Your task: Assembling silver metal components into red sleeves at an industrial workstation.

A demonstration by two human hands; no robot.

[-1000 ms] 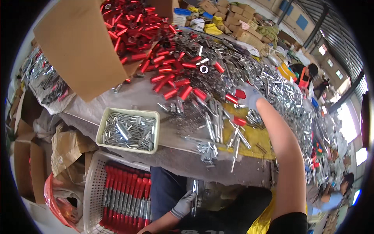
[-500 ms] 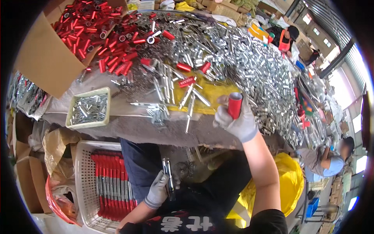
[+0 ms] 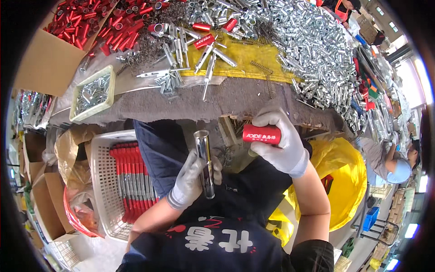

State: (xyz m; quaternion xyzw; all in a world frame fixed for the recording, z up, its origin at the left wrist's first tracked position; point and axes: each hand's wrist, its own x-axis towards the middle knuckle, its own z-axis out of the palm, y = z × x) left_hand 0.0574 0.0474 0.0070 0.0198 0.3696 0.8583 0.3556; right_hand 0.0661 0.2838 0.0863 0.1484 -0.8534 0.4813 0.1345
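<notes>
Gloved in pale grey, my left hand (image 3: 188, 179) is closed around a shiny chrome metal tube (image 3: 202, 141), which stands nearly upright above my lap. My right hand (image 3: 285, 152), in a matching glove, pinches a short red tube (image 3: 261, 134) with white print. That red tube lies level, a little apart from the chrome one and to its right. Beyond both hands, on the cloth-covered table (image 3: 172, 106), lie several slim silver rods (image 3: 210, 70) and loose red tubes (image 3: 205, 41) on a yellow sheet (image 3: 244, 61).
Heaps of red tubes (image 3: 74, 25) and small silver metal parts (image 3: 312, 50) fill the table. A cream tray (image 3: 74, 113) of small metal pieces sits at left. Below it, a white basket (image 3: 106, 190) holds red-and-silver assemblies (image 3: 136, 181). A yellow bag (image 3: 349, 181) and another person (image 3: 392, 158) are at right.
My right hand has come back from over the table toward my lap, turning the red tube from upright to level. My left hand has raised the chrome tube slightly. The view has tilted downward.
</notes>
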